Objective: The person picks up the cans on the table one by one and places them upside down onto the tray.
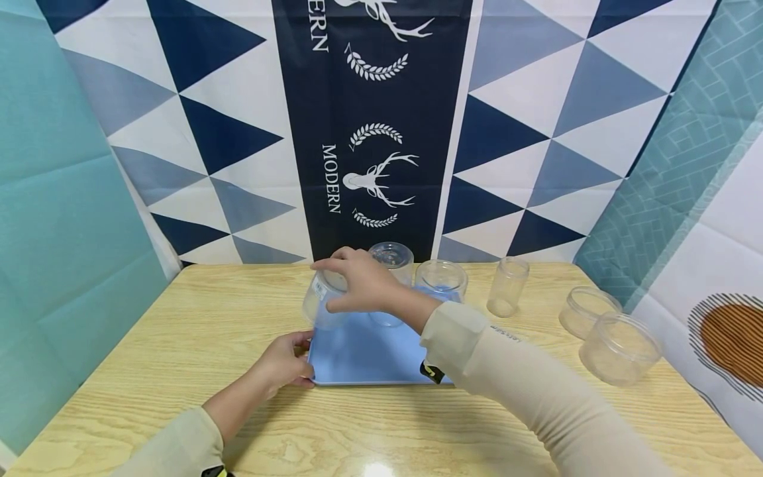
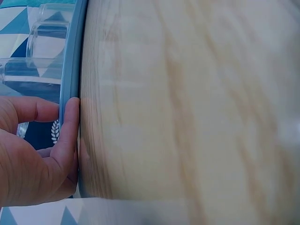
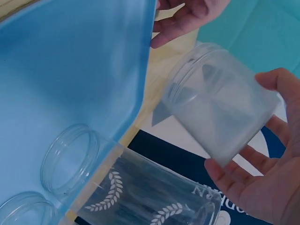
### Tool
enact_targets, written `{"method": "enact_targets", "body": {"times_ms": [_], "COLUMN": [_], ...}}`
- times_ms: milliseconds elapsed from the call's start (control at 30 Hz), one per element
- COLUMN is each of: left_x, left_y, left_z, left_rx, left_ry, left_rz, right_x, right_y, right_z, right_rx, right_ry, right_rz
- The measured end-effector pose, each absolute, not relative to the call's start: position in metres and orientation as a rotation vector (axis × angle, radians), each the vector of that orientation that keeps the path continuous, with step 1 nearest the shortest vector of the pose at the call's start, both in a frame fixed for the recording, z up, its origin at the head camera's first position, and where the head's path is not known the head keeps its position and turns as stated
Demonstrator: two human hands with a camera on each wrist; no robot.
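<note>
My right hand (image 1: 365,281) reaches over the left back of a blue tray (image 1: 369,358) and grips a clear plastic jar (image 3: 220,103) by its base, thumb on one side and fingers on the other. The jar's threaded mouth faces away from the palm, and a small label shows on its side in the head view. My left hand (image 1: 280,363) pinches the tray's left edge near the front corner. Mouth down on the tray stands a tall clear jar (image 3: 154,187), with another clear jar (image 1: 441,277) to its right, partly hidden by my right arm.
Right of the tray, a slim clear jar (image 1: 508,288) stands on the wooden table (image 1: 197,324). Two wide, low clear jars (image 1: 587,311) sit near the table's right edge. A patterned cloth (image 1: 238,132) hangs behind the table's back edge.
</note>
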State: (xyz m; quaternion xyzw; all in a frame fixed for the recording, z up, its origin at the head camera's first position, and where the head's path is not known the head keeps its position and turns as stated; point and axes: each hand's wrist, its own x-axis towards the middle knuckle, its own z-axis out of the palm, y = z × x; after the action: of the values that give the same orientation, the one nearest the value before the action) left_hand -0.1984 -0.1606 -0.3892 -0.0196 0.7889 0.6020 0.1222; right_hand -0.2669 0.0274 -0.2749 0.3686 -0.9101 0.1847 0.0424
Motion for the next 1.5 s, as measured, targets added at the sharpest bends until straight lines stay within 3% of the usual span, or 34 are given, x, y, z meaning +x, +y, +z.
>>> {"method": "enact_targets", "body": {"times_ms": [933,1500], "left_x": [-0.196,-0.197], "left_y": [-0.159,-0.158], "left_z": [-0.388,-0.387], "left_rx": [-0.105,-0.094], "left_ry": [2.261,2.264], "left_rz": [1.802,1.801], "right_x": [-0.28,-0.291], "right_y": [0.001,-0.007], "right_z": [-0.308,-0.316], "right_rx": [1.089,0.987], "right_ry": [-2.724,-2.894], "right_rz": [-0.145,-0.068]}}
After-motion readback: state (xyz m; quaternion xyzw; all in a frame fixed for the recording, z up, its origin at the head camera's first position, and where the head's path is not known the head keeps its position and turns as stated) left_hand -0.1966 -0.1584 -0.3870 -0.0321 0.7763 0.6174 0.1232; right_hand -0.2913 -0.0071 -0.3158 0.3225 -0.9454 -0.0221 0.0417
